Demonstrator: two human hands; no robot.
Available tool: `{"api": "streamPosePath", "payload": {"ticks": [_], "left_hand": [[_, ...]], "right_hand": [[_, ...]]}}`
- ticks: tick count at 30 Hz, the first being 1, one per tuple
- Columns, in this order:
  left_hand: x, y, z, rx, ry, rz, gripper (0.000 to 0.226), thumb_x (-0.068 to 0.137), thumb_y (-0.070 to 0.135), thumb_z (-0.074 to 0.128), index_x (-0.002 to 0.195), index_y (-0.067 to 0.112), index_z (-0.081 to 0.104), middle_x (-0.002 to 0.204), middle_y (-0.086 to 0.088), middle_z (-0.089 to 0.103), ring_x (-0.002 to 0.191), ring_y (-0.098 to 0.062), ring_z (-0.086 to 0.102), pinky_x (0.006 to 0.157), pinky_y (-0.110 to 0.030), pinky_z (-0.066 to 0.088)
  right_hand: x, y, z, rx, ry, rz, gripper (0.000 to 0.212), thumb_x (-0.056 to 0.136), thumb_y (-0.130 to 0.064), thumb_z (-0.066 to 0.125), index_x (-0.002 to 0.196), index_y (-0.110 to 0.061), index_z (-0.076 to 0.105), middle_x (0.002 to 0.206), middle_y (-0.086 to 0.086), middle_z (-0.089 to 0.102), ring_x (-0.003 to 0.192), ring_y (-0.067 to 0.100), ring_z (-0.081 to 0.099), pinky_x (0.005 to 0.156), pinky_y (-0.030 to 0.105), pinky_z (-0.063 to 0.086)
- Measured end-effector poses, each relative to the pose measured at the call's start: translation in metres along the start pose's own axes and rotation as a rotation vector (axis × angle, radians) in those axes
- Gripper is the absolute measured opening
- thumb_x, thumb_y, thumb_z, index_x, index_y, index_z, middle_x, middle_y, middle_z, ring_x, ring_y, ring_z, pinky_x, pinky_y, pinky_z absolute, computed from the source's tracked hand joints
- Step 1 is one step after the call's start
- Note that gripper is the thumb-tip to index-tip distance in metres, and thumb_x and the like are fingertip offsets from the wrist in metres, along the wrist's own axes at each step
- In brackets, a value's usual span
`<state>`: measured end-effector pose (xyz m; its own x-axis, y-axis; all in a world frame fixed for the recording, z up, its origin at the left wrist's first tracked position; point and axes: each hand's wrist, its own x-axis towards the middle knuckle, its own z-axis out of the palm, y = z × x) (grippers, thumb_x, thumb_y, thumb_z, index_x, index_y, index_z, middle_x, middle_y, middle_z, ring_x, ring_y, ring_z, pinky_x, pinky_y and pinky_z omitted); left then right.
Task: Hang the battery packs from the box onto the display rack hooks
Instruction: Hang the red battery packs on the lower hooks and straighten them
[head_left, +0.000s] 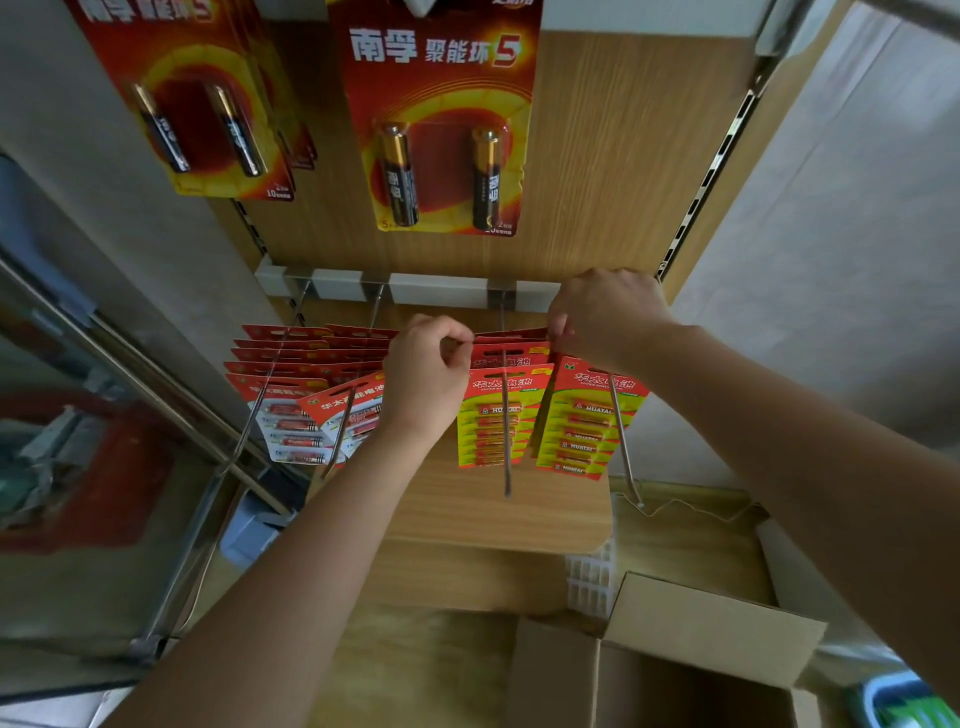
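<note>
Both hands pinch red card tops of HUATAI battery packs (491, 415) on hooks: left hand (426, 376) at 9 o'clock, right hand (605, 312) at 3 o'clock.

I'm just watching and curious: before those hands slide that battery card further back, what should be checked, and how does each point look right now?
1. Left hand pinching the card's top edge: ok.
2. Right hand gripping the other top corner: ok.
3. Hook passing through the yellow battery packs: ok for the front pack; cannot tell for the held one.
4. Room left on that hook in front: ok, bare rod shows.
5. Neighbouring pack hanging straight: not ok, it tilts.
6. Packs left in the cardboard box: cannot tell.
</note>
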<state>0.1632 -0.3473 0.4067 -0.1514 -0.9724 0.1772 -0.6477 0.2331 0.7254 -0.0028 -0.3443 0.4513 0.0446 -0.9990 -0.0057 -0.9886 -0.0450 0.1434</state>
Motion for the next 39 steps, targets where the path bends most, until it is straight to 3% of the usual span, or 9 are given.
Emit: {"api": "streamPosePath", "payload": {"ticks": [8,12,19,23,27,30,32,35,39], "left_hand": [[0.004,0.001,0.001,0.004,0.013,-0.018,0.015,0.088,0.008,0.056,0.102,0.006,0.063,0.111,-0.008,0.061,0.087,-0.015,0.059,0.077,-0.022,0.045],[0.003,0.002,0.002,0.012,0.008,-0.017,0.015,0.089,0.008,0.056,0.102,0.007,0.063,0.113,-0.007,0.058,0.097,-0.02,0.061,0.082,-0.024,0.049],[-0.008,0.011,0.007,-0.061,-0.033,-0.095,0.039,0.096,0.019,0.044,0.134,0.009,0.041,0.137,-0.008,0.047,0.127,-0.021,0.046,0.104,-0.029,0.038],[-0.015,0.009,0.015,-0.418,-0.128,-0.453,0.047,0.099,0.038,0.03,0.142,0.021,0.03,0.147,-0.002,0.039,0.135,-0.02,0.036,0.113,-0.037,0.027],[-0.015,0.008,0.024,-0.666,-0.142,-0.712,0.05,0.095,0.05,0.031,0.134,0.021,0.04,0.137,-0.005,0.051,0.129,-0.022,0.044,0.113,-0.043,0.028],[-0.014,0.012,0.027,-0.71,-0.138,-0.744,0.052,0.094,0.051,0.031,0.134,0.019,0.039,0.137,-0.006,0.051,0.129,-0.021,0.044,0.109,-0.038,0.028],[-0.013,0.015,0.028,-0.706,-0.135,-0.739,0.052,0.094,0.051,0.031,0.133,0.018,0.04,0.136,-0.006,0.052,0.128,-0.02,0.045,0.107,-0.036,0.029],[-0.01,0.016,0.028,-0.673,-0.148,-0.755,0.053,0.094,0.052,0.031,0.132,0.017,0.042,0.133,-0.006,0.054,0.127,-0.02,0.045,0.105,-0.035,0.029],[-0.016,0.02,0.02,-0.577,-0.149,-0.652,0.053,0.095,0.05,0.031,0.139,0.021,0.037,0.142,-0.002,0.046,0.131,-0.021,0.041,0.105,-0.037,0.027]], "right_hand": [[-0.004,-0.003,-0.001,0.066,0.078,-0.013,0.022,0.094,-0.031,0.042,0.096,-0.025,0.063,0.093,-0.003,0.063,0.08,0.019,0.052,0.066,0.028,0.032],[-0.004,-0.005,0.003,0.199,0.08,-0.039,0.021,0.095,-0.031,0.046,0.103,-0.029,0.065,0.102,-0.003,0.067,0.094,0.02,0.062,0.071,0.029,0.043],[-0.043,0.026,0.019,0.87,0.409,0.221,0.023,0.091,-0.009,0.05,0.099,-0.016,0.07,0.088,-0.006,0.067,0.075,0.002,0.058,0.075,0.015,0.049],[-0.074,0.036,0.05,1.178,0.487,0.65,0.026,0.096,-0.01,0.039,0.114,-0.018,0.057,0.114,-0.003,0.06,0.107,0.017,0.057,0.095,0.033,0.047],[-0.073,0.028,0.066,1.608,0.116,0.846,0.046,0.1,-0.034,0.027,0.143,-0.017,0.031,0.149,0.002,0.036,0.137,0.019,0.034,0.114,0.036,0.025],[-0.068,0.019,0.062,1.707,0.014,0.813,0.038,0.099,-0.041,0.026,0.104,-0.025,0.06,0.11,-0.006,0.061,0.111,0.011,0.052,0.102,0.03,0.028],[-0.065,0.013,0.059,1.672,-0.027,0.802,0.042,0.098,-0.045,0.024,0.079,-0.028,0.057,0.082,-0.008,0.06,0.084,0.005,0.053,0.094,0.029,0.031],[-0.065,0.008,0.057,1.667,-0.011,0.805,0.044,0.098,-0.048,0.021,0.08,-0.028,0.055,0.079,-0.008,0.057,0.074,0.0,0.048,0.092,0.029,0.031],[-0.072,0.008,0.04,1.64,0.038,0.802,0.043,0.099,-0.044,0.025,0.115,-0.019,0.056,0.085,-0.012,0.055,0.075,-0.005,0.045,0.083,0.021,0.033]]}}
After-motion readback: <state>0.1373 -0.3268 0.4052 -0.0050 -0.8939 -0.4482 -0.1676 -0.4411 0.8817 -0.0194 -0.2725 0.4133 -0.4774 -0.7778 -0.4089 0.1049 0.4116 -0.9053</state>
